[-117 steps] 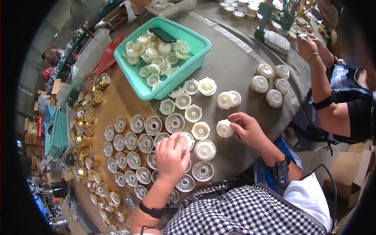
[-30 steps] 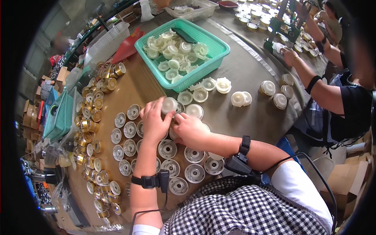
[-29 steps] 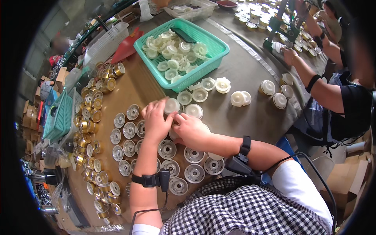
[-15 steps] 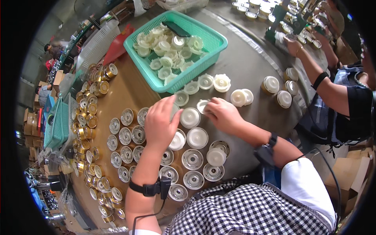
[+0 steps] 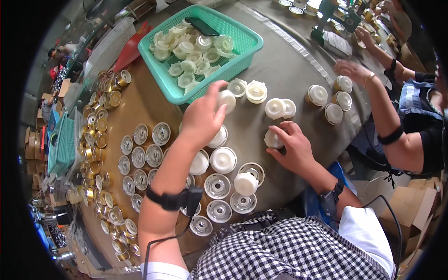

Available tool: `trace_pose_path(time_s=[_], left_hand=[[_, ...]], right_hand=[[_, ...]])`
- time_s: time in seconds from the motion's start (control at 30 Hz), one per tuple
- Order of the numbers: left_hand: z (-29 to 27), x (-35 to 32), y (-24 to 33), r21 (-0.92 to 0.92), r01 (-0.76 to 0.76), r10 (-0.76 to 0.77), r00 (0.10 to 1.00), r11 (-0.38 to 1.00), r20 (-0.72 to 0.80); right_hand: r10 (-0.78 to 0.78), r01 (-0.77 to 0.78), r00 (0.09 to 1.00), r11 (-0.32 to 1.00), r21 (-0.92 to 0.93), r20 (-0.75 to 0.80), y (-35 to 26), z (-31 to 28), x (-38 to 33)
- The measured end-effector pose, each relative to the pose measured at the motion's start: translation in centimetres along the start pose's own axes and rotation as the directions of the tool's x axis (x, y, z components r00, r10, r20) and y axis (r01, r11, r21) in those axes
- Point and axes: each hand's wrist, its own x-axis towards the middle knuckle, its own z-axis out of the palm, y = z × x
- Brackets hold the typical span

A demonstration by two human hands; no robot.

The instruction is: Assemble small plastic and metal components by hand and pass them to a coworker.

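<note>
Between the thumb and fingers of my left hand (image 5: 201,114) is a translucent white plastic cap (image 5: 227,101), close to the near rim of the green basket (image 5: 252,49); motion blurs this grip somewhat. My right hand (image 5: 295,147) pinches a small round white cap (image 5: 272,139) at or just above the grey tabletop. In front of me, silver round metal lids (image 5: 219,211) with central holes stand in rows. Some carry white caps, such as one white-topped lid (image 5: 223,160). One more white cap (image 5: 245,184) rests across two lids. My left forearm hides part of the rows.
The basket holds many loose white caps (image 5: 186,46) and a dark phone-like slab (image 5: 201,26). White caps (image 5: 256,91) lie beyond my hands. Gold-sided lids (image 5: 95,154) crowd the left. At right, a co-worker's hand (image 5: 353,72) hovers near white-topped gold pieces (image 5: 334,113).
My right hand has moved right and nearer me with a small cap. My left hand has moved slightly farther out, around a cap by the basket. The co-worker's hand has left the press-like tool.
</note>
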Motion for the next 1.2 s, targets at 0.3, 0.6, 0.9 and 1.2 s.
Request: trace_pose_path(time_s=[0.3, 0.6, 0.9, 1.2], left_hand=[[-3.1, -23.9, 5.0, -0.718, 0.357, 0.177, 0.814, 0.598, 0.553], [-3.0, -28.1, 6.8, -0.63, 0.365, 0.061, 0.833, 0.686, 0.55], [-0.7, -22.0, 4.5, -0.09, 0.02, -0.04, 0.973, 0.996, -0.227], [2.5, -20.4, 2.1, 0.211, 0.002, 0.034, 0.985, 0.977, -0.168]], right_hand=[[-0.433, 0.347, 0.895, 0.825, 0.446, 0.107, -8.5, -4.6, -3.4], [-0.532, 0.414, 0.835, 0.778, 0.473, 0.143, -10.3, -1.4, -7.5], [-0.272, 0.269, 0.962, 0.932, 0.243, -0.02, -10.3, -1.3, -8.4], [-0.27, 0.254, 0.962, 0.937, 0.239, 0.038, -9.5, -1.2, -7.3]])
